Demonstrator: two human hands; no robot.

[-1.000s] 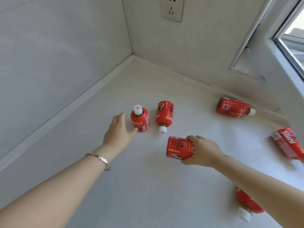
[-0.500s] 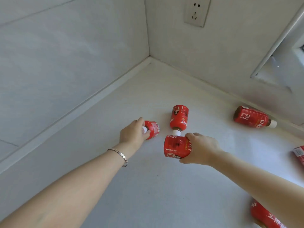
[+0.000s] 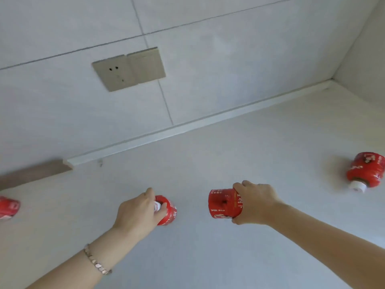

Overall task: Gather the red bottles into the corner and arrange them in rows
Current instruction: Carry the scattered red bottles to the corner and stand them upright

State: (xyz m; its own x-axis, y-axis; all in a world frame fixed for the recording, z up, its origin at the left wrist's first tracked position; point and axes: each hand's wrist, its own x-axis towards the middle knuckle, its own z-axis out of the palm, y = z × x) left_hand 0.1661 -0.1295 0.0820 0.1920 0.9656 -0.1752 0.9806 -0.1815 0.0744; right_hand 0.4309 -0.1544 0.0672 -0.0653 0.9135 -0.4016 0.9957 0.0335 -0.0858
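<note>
My left hand (image 3: pixel 138 213) grips the white cap of a small red bottle (image 3: pixel 167 211) that stands on the white counter (image 3: pixel 208 257). My right hand (image 3: pixel 255 202) is closed around a second red bottle (image 3: pixel 224 203), held off the counter on its side with its base facing me. A third red bottle (image 3: pixel 365 171) lies on the counter at the far right, cap toward me. The end of a fourth red bottle (image 3: pixel 8 207) shows at the left edge. The corner (image 3: pixel 331 81) of the walls is at the upper right.
A tiled wall with a beige socket plate (image 3: pixel 129 68) rises behind the counter. A white upstand strip (image 3: pixel 187 126) runs along the wall's foot and ends at a brown patch (image 3: pixel 33 174) on the left.
The view has swung left, so the corner now sits at the upper right. Both hands hold their bottles as before; another bottle has come into view at the left edge.
</note>
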